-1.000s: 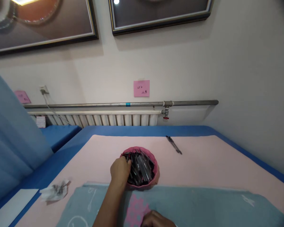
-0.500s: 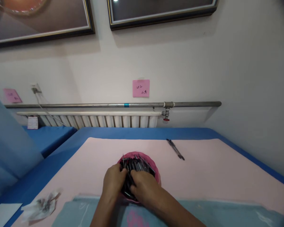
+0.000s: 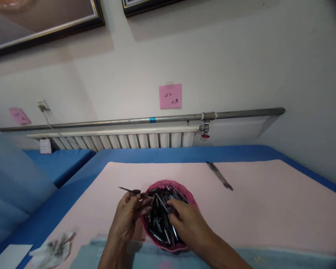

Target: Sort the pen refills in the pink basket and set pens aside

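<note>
A pink scalloped basket [image 3: 194, 200] full of black and clear pen parts [image 3: 159, 222] stands in front of me. At its left rim my left hand [image 3: 128, 211] pinches a thin pen refill [image 3: 127, 189], whose fine tip points left and which has a dark piece near my fingers. Over the basket's right side, my right hand [image 3: 186, 220] has its thumb and fingers closed on a slim grey pen barrel [image 3: 162, 202] that slants up to the left. Whether that barrel is lifted clear of the pile I cannot tell.
Two assembled-looking pens [image 3: 220, 175] lie side by side on the pink table sheet [image 3: 254, 209], right of the basket. A crumpled white wrapper [image 3: 54, 250] with dark bits lies at front left, near a white card [image 3: 11, 257]. A radiator [image 3: 145, 140] runs behind the blue table edge.
My left hand has come out of the pile to the basket's left rim, now with the refill showing in its fingers. My right hand has moved slightly right. The camera view has tilted.
</note>
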Demonstrator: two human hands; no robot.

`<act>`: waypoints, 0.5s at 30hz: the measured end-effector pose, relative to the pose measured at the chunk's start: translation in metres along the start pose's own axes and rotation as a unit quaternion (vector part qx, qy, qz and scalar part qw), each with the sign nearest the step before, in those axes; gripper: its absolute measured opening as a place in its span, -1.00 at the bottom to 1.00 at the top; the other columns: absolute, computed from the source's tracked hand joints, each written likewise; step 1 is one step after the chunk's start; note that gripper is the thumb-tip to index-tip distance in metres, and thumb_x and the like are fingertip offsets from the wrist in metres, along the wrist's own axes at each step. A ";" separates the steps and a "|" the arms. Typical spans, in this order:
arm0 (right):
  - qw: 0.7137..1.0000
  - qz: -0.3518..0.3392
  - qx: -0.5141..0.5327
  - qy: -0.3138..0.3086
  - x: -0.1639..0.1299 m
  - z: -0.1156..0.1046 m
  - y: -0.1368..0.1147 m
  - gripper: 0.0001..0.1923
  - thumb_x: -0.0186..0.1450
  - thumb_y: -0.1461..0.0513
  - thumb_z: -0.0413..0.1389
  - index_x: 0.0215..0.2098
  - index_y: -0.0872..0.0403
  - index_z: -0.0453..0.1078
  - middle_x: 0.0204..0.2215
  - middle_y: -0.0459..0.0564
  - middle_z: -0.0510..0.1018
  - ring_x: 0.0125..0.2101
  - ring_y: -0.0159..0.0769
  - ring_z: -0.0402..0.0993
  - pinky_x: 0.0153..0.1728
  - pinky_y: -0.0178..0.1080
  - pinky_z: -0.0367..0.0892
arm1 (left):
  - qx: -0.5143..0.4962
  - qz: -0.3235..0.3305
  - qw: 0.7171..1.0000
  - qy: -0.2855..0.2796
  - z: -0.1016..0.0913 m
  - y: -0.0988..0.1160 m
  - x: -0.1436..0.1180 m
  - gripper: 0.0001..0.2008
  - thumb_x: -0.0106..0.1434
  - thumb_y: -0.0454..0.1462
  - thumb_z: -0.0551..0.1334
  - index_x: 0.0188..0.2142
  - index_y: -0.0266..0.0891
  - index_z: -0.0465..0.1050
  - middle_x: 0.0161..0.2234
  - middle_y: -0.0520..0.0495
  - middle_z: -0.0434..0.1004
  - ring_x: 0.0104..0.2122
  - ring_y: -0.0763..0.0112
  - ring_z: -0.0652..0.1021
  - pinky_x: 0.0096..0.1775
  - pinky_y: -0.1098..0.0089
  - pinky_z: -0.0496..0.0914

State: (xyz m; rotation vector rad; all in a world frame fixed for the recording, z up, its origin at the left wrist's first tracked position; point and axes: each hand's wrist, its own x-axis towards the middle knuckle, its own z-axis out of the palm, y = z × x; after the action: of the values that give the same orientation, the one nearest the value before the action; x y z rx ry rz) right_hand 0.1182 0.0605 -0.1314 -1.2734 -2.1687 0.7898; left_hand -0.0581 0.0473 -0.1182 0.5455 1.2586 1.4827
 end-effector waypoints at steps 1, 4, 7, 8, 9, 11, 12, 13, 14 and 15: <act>1.000 -0.004 0.024 0.005 0.000 -0.002 0.003 -0.71 0.17 0.37 -0.03 -0.20 0.03 0.41 -0.32 -0.04 0.57 -0.29 -0.27 0.48 -0.31 -0.28 0.28 | -0.009 0.002 1.000 -0.001 0.000 0.000 0.001 -0.87 0.09 -0.39 0.23 -0.37 -0.28 0.27 -0.38 -0.18 0.55 -0.38 0.27 0.61 -0.40 0.36 0.50; 0.998 -0.018 0.053 -0.006 -0.003 -0.005 0.007 -0.70 0.17 0.37 -0.03 -0.21 -0.01 0.43 -0.30 -0.07 0.57 -0.26 -0.25 0.47 -0.27 -0.24 0.30 | -0.023 0.006 1.000 -0.012 0.000 -0.002 0.002 -0.84 0.09 -0.37 0.25 -0.37 -0.28 0.27 -0.41 -0.15 0.55 -0.42 0.30 0.60 -0.40 0.35 0.51; 0.999 -0.032 0.043 -0.006 -0.005 -0.005 0.008 -0.70 0.18 0.37 -0.03 -0.21 -0.01 0.43 -0.31 -0.06 0.56 -0.26 -0.25 0.46 -0.26 -0.23 0.30 | -0.028 0.008 0.999 -0.015 0.001 -0.003 0.001 -0.83 0.08 -0.36 0.26 -0.36 -0.27 0.26 -0.46 -0.09 0.53 -0.48 0.35 0.59 -0.43 0.37 0.51; 0.998 -0.034 0.042 -0.007 -0.006 -0.005 0.008 -0.70 0.18 0.37 -0.03 -0.21 -0.01 0.43 -0.32 -0.06 0.55 -0.27 -0.25 0.46 -0.27 -0.23 0.30 | -0.030 0.009 0.999 -0.012 0.002 -0.003 0.001 -0.84 0.09 -0.37 0.26 -0.36 -0.27 0.26 -0.47 -0.07 0.52 -0.48 0.35 0.59 -0.44 0.38 0.51; 0.998 -0.036 0.042 -0.009 -0.006 -0.005 0.008 -0.70 0.19 0.37 -0.04 -0.21 0.00 0.43 -0.33 -0.05 0.55 -0.28 -0.26 0.46 -0.26 -0.23 0.30 | -0.032 0.011 0.999 -0.009 0.002 -0.003 0.000 -0.85 0.09 -0.37 0.25 -0.37 -0.27 0.26 -0.47 -0.06 0.51 -0.48 0.35 0.59 -0.44 0.38 0.51; 0.998 -0.035 0.040 -0.015 -0.006 -0.006 0.008 -0.69 0.19 0.37 -0.04 -0.19 0.00 0.43 -0.32 -0.05 0.55 -0.27 -0.26 0.45 -0.25 -0.22 0.29 | -0.032 0.016 0.999 -0.008 0.001 -0.003 0.000 -0.87 0.11 -0.37 0.23 -0.38 -0.27 0.25 -0.46 -0.05 0.51 -0.47 0.35 0.60 -0.44 0.38 0.51; 0.999 -0.034 0.038 -0.019 -0.005 -0.006 0.008 -0.69 0.19 0.37 -0.03 -0.18 0.00 0.43 -0.30 -0.04 0.55 -0.25 -0.25 0.45 -0.23 -0.22 0.29 | -0.030 0.017 0.999 -0.008 0.001 -0.003 0.000 -0.87 0.11 -0.37 0.22 -0.38 -0.27 0.25 -0.46 -0.05 0.51 -0.47 0.35 0.60 -0.45 0.39 0.51; 0.999 -0.033 0.036 -0.024 -0.005 -0.006 0.009 -0.69 0.19 0.37 -0.03 -0.17 0.01 0.43 -0.29 -0.03 0.55 -0.24 -0.25 0.45 -0.22 -0.21 0.29 | -0.025 0.016 1.000 -0.009 0.001 -0.003 0.000 -0.87 0.11 -0.37 0.23 -0.37 -0.27 0.25 -0.45 -0.06 0.51 -0.47 0.35 0.60 -0.45 0.40 0.51; 0.998 -0.032 0.034 -0.029 -0.005 -0.006 0.009 -0.69 0.19 0.37 -0.03 -0.16 0.01 0.43 -0.28 -0.03 0.55 -0.24 -0.24 0.44 -0.21 -0.21 0.29 | -0.021 0.016 1.000 -0.010 0.001 -0.003 0.000 -0.86 0.11 -0.37 0.23 -0.37 -0.27 0.25 -0.44 -0.07 0.51 -0.46 0.36 0.60 -0.46 0.40 0.51; 0.998 -0.033 0.032 -0.032 -0.005 -0.007 0.009 -0.69 0.19 0.37 -0.03 -0.16 0.01 0.43 -0.28 -0.03 0.54 -0.23 -0.24 0.44 -0.21 -0.20 0.29 | -0.016 0.016 1.000 -0.010 0.001 -0.004 0.000 -0.85 0.10 -0.36 0.23 -0.36 -0.27 0.25 -0.44 -0.07 0.51 -0.46 0.36 0.60 -0.46 0.41 0.51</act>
State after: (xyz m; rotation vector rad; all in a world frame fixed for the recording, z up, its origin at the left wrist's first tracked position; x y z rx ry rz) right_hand 0.1298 0.0613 -0.1332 -1.1528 -2.2054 0.8776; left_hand -0.0555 0.0476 -0.1210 0.5612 1.2143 1.5182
